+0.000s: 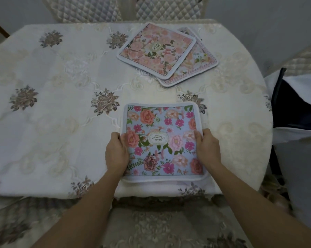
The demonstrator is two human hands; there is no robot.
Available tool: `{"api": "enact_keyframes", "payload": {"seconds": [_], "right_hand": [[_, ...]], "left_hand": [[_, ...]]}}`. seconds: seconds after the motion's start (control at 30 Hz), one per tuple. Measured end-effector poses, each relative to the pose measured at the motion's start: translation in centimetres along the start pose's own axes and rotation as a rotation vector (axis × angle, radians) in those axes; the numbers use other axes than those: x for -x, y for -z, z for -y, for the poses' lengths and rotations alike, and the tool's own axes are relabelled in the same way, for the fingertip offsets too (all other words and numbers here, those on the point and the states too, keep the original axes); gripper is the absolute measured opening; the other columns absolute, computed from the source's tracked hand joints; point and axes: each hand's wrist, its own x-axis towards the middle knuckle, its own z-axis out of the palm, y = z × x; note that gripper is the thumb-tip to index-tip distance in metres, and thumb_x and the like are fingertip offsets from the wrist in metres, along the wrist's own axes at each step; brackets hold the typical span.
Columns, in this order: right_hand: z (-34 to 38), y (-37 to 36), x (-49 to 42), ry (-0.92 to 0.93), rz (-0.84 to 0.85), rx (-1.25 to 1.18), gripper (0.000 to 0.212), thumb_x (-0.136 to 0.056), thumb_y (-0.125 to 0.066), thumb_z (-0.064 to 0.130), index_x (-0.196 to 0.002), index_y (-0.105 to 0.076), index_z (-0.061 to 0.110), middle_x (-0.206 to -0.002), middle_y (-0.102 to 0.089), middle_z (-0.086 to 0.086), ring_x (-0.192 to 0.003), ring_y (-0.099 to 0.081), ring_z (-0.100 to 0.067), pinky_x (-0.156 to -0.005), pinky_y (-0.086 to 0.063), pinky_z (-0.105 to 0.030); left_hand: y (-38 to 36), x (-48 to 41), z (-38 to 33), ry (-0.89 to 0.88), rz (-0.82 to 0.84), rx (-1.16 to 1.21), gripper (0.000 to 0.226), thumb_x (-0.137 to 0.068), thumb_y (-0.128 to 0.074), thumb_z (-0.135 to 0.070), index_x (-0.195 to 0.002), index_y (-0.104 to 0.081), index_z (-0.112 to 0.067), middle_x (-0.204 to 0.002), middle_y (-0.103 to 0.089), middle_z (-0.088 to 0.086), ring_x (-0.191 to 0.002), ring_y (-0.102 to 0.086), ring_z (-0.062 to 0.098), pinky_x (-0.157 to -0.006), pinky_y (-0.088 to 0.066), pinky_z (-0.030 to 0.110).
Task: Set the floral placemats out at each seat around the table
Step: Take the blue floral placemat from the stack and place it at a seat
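**Q:** What does each grip enclose?

**A:** The left hand (116, 153) and right hand (207, 149) each pinch one side edge of the blue floral placemat (162, 122). The thumbs lie on its printed face. The other fingers are hidden, so their span cannot be told. The mat spans the gap between the hands, on the tablecloth (61, 104) at its near edge.

**Q:** How many mats are there?

**A:** Three: the one held, and two beyond the hands, toward the right hand's side. There a pink placemat (156, 51) overlaps a paler placemat (201, 65), both skewed.

**Q:** How are the arms posed?

**A:** Both forearms reach forward and converge slightly, backs of the hands up. Two quilted chair backs (169, 9) stand past the far mats.
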Motion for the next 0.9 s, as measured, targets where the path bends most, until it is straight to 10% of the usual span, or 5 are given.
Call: {"api": "enact_keyframes", "payload": {"seconds": [0.4, 0.67, 0.9], "right_hand": [[-0.7, -0.5, 0.1, -0.037, -0.089, 0.212, 0.034, -0.103, -0.04, 0.042, -0.09, -0.055, 0.014, -0.067, -0.052, 0.004, -0.057, -0.052, -0.019, -0.054, -0.043, -0.033], [-1.0, -0.9, 0.8, 0.128, -0.274, 0.387, 0.02, -0.092, -0.058, 0.026, -0.097, -0.058, 0.006, -0.093, -0.059, -0.014, -0.081, -0.052, -0.03, -0.059, -0.047, -0.039], [4.8, -6.6, 0.0, 0.652, -0.053, 0.358, 0.047, -0.1, -0.043, 0.024, -0.141, -0.047, 0.001, -0.15, -0.044, -0.019, -0.143, -0.035, -0.033, -0.115, -0.032, -0.05]], "left_hand": [[-0.1, -1.9, 2.5, -0.08, 0.016, -0.233, 0.045, -0.097, -0.047, -0.051, -0.069, -0.055, -0.018, -0.066, -0.059, 0.0, -0.065, -0.058, 0.027, -0.062, -0.052, 0.044], [0.3, -1.4, 1.6, -0.107, -0.066, -0.324, 0.032, -0.093, -0.062, -0.038, -0.106, -0.057, -0.01, -0.102, -0.061, 0.013, -0.095, -0.057, 0.035, -0.078, -0.043, 0.047], [-5.9, -0.1, -3.6, -0.623, 0.14, -0.378, 0.057, -0.099, -0.042, -0.035, -0.15, -0.037, -0.011, -0.161, -0.032, 0.011, -0.149, -0.027, 0.027, -0.118, -0.029, 0.05]]}}
